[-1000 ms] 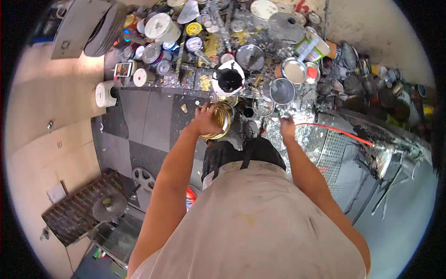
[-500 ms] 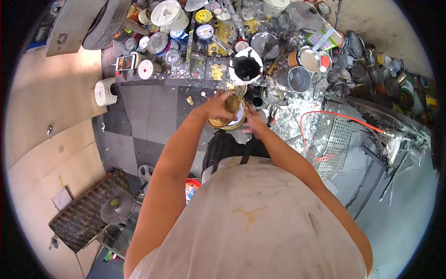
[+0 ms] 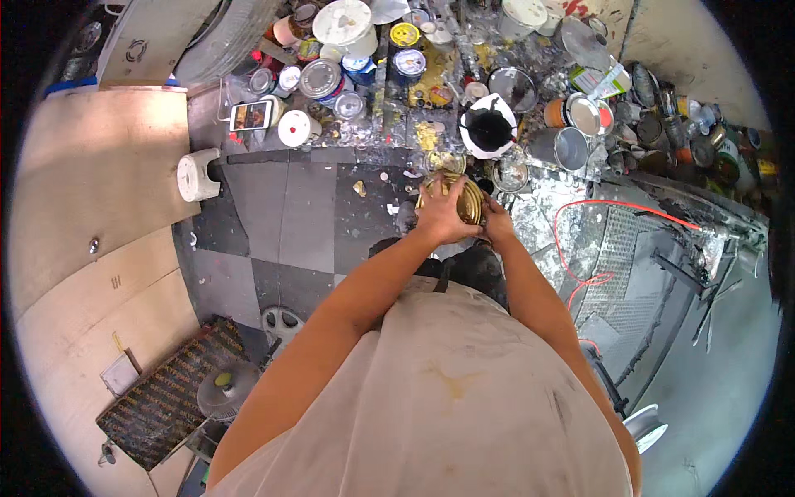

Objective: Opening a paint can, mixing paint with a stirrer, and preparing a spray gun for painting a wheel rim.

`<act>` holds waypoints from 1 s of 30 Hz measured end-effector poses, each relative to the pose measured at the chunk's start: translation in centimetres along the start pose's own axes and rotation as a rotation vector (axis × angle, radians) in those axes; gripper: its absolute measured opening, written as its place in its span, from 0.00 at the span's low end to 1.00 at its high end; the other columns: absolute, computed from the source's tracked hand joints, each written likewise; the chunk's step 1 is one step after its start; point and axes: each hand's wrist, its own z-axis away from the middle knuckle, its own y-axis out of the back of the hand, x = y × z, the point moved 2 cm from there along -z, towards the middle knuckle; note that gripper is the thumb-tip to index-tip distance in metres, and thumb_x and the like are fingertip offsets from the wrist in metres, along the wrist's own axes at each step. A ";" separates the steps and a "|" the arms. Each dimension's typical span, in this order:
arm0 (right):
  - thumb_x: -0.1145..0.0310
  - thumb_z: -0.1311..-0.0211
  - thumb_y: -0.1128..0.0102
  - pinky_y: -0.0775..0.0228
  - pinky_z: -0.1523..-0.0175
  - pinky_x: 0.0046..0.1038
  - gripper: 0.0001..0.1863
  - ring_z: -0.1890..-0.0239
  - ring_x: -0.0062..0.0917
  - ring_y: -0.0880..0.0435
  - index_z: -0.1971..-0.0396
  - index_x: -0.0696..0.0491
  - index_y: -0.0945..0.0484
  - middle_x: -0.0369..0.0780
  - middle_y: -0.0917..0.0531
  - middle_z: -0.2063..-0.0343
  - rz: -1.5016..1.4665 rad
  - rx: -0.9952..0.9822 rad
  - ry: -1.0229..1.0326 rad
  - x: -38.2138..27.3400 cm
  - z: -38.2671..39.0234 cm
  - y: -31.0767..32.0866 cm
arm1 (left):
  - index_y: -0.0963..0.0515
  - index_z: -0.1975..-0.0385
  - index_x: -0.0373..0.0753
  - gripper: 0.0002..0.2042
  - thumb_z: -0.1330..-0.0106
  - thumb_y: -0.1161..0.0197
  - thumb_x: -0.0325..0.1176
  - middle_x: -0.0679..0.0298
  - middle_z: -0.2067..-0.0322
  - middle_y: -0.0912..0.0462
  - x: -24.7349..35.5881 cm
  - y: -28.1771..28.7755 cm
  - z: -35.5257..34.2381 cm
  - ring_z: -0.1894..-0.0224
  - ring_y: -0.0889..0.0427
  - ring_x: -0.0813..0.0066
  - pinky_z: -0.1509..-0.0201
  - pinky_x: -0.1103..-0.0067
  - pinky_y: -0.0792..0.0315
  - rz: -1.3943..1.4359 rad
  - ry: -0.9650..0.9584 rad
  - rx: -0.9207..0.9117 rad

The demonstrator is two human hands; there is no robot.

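Observation:
A round gold-coloured can lid (image 3: pixel 471 204) lies over the top of a paint can between my hands. It hides what is inside, and the can's body is mostly out of sight beneath it. My left hand (image 3: pixel 441 217) grips the lid from above, fingers spread across it and thumb at its near edge. On the right side, my right hand (image 3: pixel 497 224) holds the can by its rim, its fingertips partly hidden. Just beyond stands a white-rimmed container with a black inside (image 3: pixel 487 128). An empty-looking metal can (image 3: pixel 570 147) is to its right.
A paint-spattered bench ahead carries several tubs and cans, among them a white bucket (image 3: pixel 344 29) and a phone (image 3: pixel 251 116). A white stool (image 3: pixel 198 176) stands at left. A red hose (image 3: pixel 629 203) curls at right; a fan (image 3: pixel 228 389) is lower left.
The lid was tilted half a second ago, showing white inside the can; now it covers that opening. My left hand has moved on top of it. The view has shifted, too.

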 end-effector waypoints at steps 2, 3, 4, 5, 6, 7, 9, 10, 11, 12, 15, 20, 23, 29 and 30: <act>0.62 0.20 0.49 0.15 0.58 0.34 0.24 0.53 0.28 0.12 0.28 0.41 0.29 0.39 0.15 0.44 -0.039 0.015 -0.074 -2.2 1.5 -1.8 | 0.43 0.24 0.55 0.60 0.62 0.18 0.61 0.32 0.29 0.44 -2.1 0.0 0.1 0.27 0.47 0.25 0.23 0.44 0.47 0.000 -0.008 0.021; 0.62 0.20 0.49 0.17 0.55 0.34 0.23 0.53 0.29 0.11 0.29 0.44 0.27 0.42 0.14 0.45 -0.089 0.062 -0.152 -2.7 2.0 -2.1 | 0.42 0.24 0.54 0.60 0.61 0.17 0.61 0.32 0.29 0.44 -2.3 0.7 0.4 0.27 0.46 0.26 0.24 0.45 0.46 0.051 -0.021 0.030; 0.62 0.20 0.49 0.17 0.55 0.34 0.23 0.53 0.29 0.11 0.29 0.44 0.27 0.42 0.14 0.45 -0.085 0.061 -0.143 -3.6 2.5 -2.3 | 0.42 0.24 0.53 0.60 0.61 0.17 0.61 0.33 0.28 0.44 -2.5 1.5 0.8 0.27 0.46 0.27 0.24 0.45 0.44 0.103 -0.034 0.039; 0.60 0.20 0.49 0.16 0.59 0.34 0.23 0.55 0.28 0.11 0.29 0.44 0.27 0.41 0.13 0.46 -0.053 0.074 -0.172 -4.0 2.7 -2.2 | 0.42 0.25 0.49 0.58 0.58 0.17 0.59 0.35 0.28 0.44 -2.9 2.2 1.1 0.26 0.42 0.33 0.24 0.50 0.41 0.160 -0.039 0.057; 0.59 0.20 0.49 0.16 0.63 0.33 0.23 0.58 0.28 0.10 0.29 0.43 0.27 0.40 0.13 0.47 -0.021 0.087 -0.201 -4.4 2.9 -2.3 | 0.42 0.25 0.49 0.58 0.58 0.17 0.59 0.35 0.28 0.44 -3.9 2.5 0.9 0.26 0.42 0.33 0.24 0.50 0.41 0.161 -0.042 0.064; 0.59 0.20 0.49 0.16 0.63 0.33 0.23 0.58 0.28 0.10 0.29 0.43 0.27 0.40 0.13 0.47 -0.018 0.085 -0.194 -4.9 3.0 -2.4 | 0.42 0.25 0.47 0.57 0.56 0.17 0.57 0.36 0.29 0.43 -5.0 2.8 0.6 0.27 0.40 0.36 0.24 0.53 0.40 0.309 -0.125 0.085; 0.58 0.20 0.48 0.13 0.63 0.34 0.23 0.60 0.27 0.10 0.29 0.40 0.26 0.37 0.13 0.47 -0.047 0.089 -0.229 -5.2 3.4 -2.4 | 0.43 0.24 0.42 0.54 0.51 0.18 0.50 0.40 0.28 0.42 -6.0 4.2 0.8 0.26 0.39 0.44 0.24 0.60 0.39 0.590 -0.203 0.052; 0.58 0.20 0.48 0.12 0.64 0.34 0.23 0.61 0.26 0.10 0.30 0.38 0.26 0.36 0.14 0.47 -0.062 0.090 -0.248 -5.4 3.6 -2.4 | 0.43 0.24 0.42 0.54 0.51 0.18 0.50 0.40 0.28 0.42 -6.7 4.7 0.8 0.26 0.39 0.44 0.24 0.60 0.39 0.593 -0.204 0.056; 0.60 0.18 0.52 0.14 0.62 0.30 0.24 0.62 0.30 0.11 0.26 0.34 0.31 0.37 0.19 0.40 -0.015 0.070 -0.279 -5.5 3.5 -2.4 | 0.42 0.24 0.43 0.51 0.48 0.21 0.49 0.43 0.28 0.39 -7.6 4.9 0.6 0.29 0.34 0.43 0.25 0.58 0.37 0.886 -0.119 0.008; 0.60 0.18 0.52 0.14 0.62 0.30 0.24 0.62 0.30 0.11 0.26 0.34 0.31 0.37 0.19 0.40 -0.008 0.066 -0.274 -5.4 3.5 -2.5 | 0.41 0.24 0.43 0.49 0.45 0.23 0.49 0.47 0.29 0.35 -8.6 5.1 0.5 0.31 0.30 0.43 0.26 0.57 0.35 1.177 -0.030 -0.043; 0.58 0.19 0.51 0.14 0.58 0.34 0.25 0.60 0.35 0.10 0.26 0.38 0.32 0.40 0.26 0.33 -0.065 0.030 -0.256 -5.4 3.4 -2.4 | 0.33 0.28 0.44 0.40 0.38 0.36 0.59 0.55 0.33 0.26 -11.4 5.9 1.3 0.32 0.26 0.48 0.26 0.55 0.34 2.041 0.160 -0.132; 0.58 0.19 0.52 0.13 0.55 0.38 0.26 0.57 0.39 0.10 0.25 0.42 0.34 0.43 0.27 0.32 -0.037 0.055 -0.254 -4.0 2.3 -1.9 | 0.30 0.30 0.45 0.42 0.35 0.51 0.72 0.54 0.33 0.25 -13.9 12.3 1.3 0.31 0.27 0.48 0.27 0.46 0.36 2.323 -0.025 0.024; 0.59 0.19 0.51 0.13 0.53 0.39 0.27 0.57 0.40 0.10 0.24 0.44 0.36 0.43 0.25 0.34 -0.058 0.020 -0.234 -4.6 2.6 -2.2 | 0.31 0.29 0.46 0.41 0.31 0.56 0.72 0.54 0.31 0.28 -15.5 16.6 -0.4 0.29 0.29 0.47 0.25 0.45 0.38 2.365 -0.121 0.405; 0.58 0.22 0.45 0.16 0.66 0.31 0.25 0.65 0.25 0.12 0.28 0.39 0.29 0.35 0.15 0.49 -0.038 0.098 -0.284 -3.9 2.3 -1.8 | 0.48 0.20 0.52 0.47 0.32 0.64 0.78 0.58 0.20 0.50 -18.6 20.0 -4.4 0.19 0.52 0.49 0.23 0.37 0.53 2.324 -0.129 0.468; 0.58 0.22 0.45 0.16 0.66 0.30 0.25 0.65 0.25 0.12 0.28 0.39 0.29 0.35 0.15 0.49 -0.019 0.106 -0.293 -4.0 2.3 -1.8 | 0.48 0.20 0.52 0.47 0.32 0.64 0.78 0.58 0.20 0.50 -19.0 20.3 -4.8 0.19 0.52 0.49 0.23 0.37 0.53 2.323 -0.133 0.466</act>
